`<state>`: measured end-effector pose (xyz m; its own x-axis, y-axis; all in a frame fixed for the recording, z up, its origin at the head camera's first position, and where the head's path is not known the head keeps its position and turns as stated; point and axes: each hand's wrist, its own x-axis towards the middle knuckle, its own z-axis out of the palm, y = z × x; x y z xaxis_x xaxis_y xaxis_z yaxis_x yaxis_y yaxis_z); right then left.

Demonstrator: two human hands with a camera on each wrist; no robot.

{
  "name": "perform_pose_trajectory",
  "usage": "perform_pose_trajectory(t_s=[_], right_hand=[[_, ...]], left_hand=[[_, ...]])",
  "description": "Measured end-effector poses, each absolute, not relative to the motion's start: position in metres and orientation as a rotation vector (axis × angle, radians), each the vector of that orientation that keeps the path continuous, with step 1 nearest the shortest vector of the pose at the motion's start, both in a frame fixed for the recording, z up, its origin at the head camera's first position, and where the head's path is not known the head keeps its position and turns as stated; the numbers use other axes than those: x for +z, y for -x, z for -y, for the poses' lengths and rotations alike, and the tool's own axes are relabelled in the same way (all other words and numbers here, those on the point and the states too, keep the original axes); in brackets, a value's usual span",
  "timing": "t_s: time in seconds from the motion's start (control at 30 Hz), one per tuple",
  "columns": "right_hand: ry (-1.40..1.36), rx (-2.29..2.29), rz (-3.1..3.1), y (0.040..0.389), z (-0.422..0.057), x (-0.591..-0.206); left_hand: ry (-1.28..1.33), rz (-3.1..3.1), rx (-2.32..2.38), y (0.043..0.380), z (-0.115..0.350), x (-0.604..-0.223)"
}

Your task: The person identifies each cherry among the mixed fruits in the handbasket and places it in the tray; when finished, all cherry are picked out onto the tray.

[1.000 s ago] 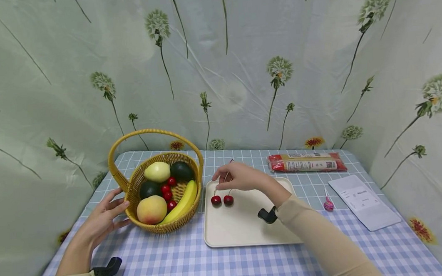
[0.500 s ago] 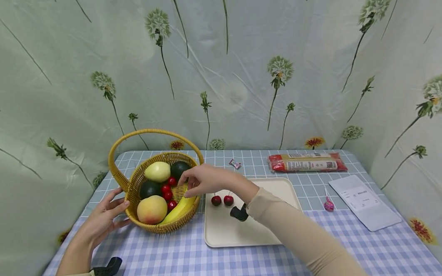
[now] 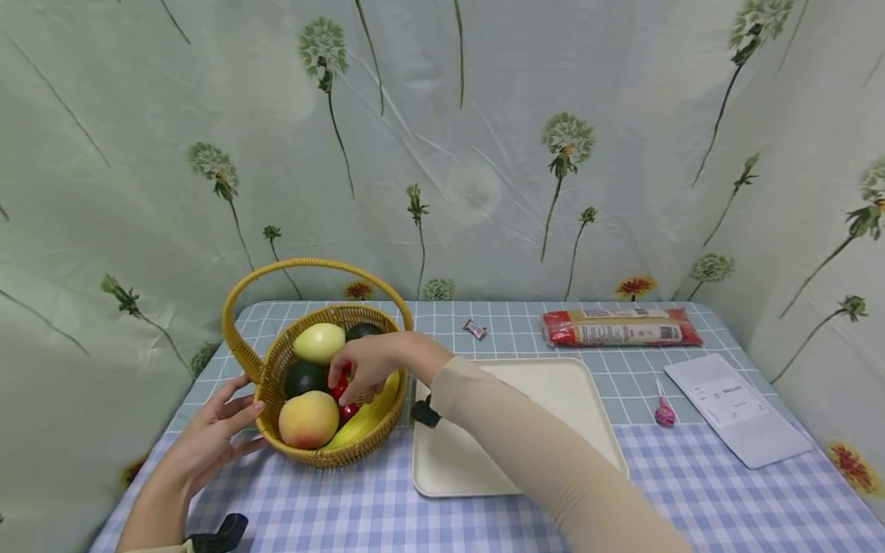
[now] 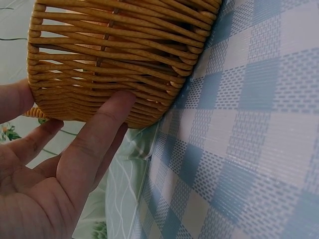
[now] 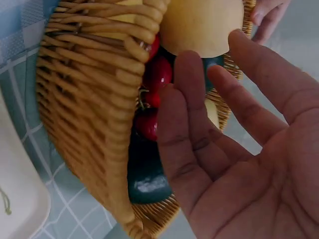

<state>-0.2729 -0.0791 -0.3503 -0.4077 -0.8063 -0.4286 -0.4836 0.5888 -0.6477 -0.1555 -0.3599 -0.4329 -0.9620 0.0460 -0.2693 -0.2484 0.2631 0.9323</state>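
A yellow wicker basket (image 3: 324,460) holds a peach (image 3: 308,420), a banana (image 3: 369,422), a pale yellow-green round fruit (image 3: 319,344), two dark green fruits, one an avocado-like shape (image 3: 305,380), and several red cherries (image 5: 157,72). At its left side, my left hand (image 3: 221,426) touches the woven wall with relaxed fingers, the thumb near the rim. My right hand (image 3: 368,366) reaches over the right rim, loosely bent fingers just above the cherries; nothing shows between its fingers in the right wrist view. Its forearm crosses a cream tray (image 3: 560,379) and covers the tray's left part.
Behind the tray lies a small wrapped candy (image 3: 475,330). A red-and-yellow packet (image 3: 621,328) lies at the back right, with a pink lollipop (image 3: 664,415) and a white labelled pouch (image 3: 738,411) nearer. The basket's tall handle (image 3: 314,261) arches above the fruit.
My right hand has moved left from above the two cherries on the tray into the basket, lowering toward the cherries there. Those tray cherries are now hidden by the arm. The left hand stays put.
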Motion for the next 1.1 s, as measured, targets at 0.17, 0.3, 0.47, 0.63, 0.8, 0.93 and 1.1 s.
perform_pose_trajectory(t_s=[0.17, 0.3, 0.47, 0.63, 0.8, 0.93, 1.1], right_hand=[[0.862, -0.553, -1.996, 0.277, 0.089, -0.354], [0.767, -0.543, -1.967, 0.279, 0.094, -0.354], [0.704, -0.532, -1.95, 0.279, 0.099, -0.354], [0.639, -0.518, -1.951, 0.278, 0.104, -0.354], [0.607, -0.509, -1.969, 0.276, 0.109, -0.353], [0.61, -0.478, -1.98, 0.275, 0.111, -0.353], [0.618, -0.44, -1.991, 0.274, 0.112, -0.353]], left_hand=[[0.191, -2.292, 1.765, 0.156, 0.358, -0.432], [0.192, -2.287, 1.766, 0.157, 0.356, -0.432], [0.204, -2.274, 1.773, 0.157, 0.356, -0.432], [0.205, -2.271, 1.775, 0.157, 0.355, -0.432], [0.207, -2.273, 1.777, 0.157, 0.356, -0.432], [0.208, -2.274, 1.776, 0.156, 0.357, -0.432], [0.205, -2.276, 1.78, 0.155, 0.359, -0.433]])
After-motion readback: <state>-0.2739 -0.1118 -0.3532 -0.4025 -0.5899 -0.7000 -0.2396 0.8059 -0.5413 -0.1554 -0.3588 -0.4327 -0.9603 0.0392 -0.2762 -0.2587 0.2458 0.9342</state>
